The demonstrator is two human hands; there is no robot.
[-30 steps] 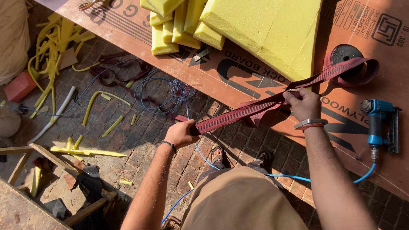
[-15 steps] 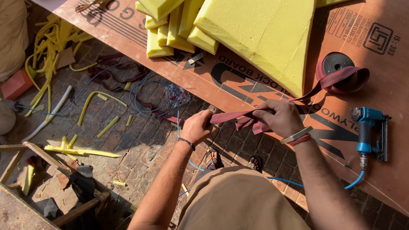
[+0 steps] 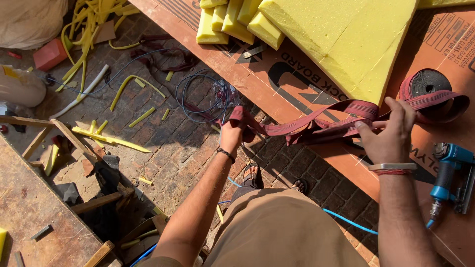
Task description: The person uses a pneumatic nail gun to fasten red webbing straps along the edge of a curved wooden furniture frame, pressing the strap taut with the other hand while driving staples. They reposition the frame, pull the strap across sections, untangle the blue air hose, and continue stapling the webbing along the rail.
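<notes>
My left hand grips the free end of a dark red webbing strap over the brick floor. My right hand pinches the same strap farther along, above the plywood board. The strap sags in loose folds between my hands and runs on to its roll lying on the board at the right. A bracelet and red thread sit on my right wrist.
Yellow foam blocks lie on the board. A blue pneumatic staple gun with a blue hose rests at the right. Foam offcuts, coiled wire, wood scraps and a wooden bench crowd the left floor.
My hands have drawn apart again: the left shifted left holding the strap end, the right moved right along the strap. More strap now hangs in folds between them.
</notes>
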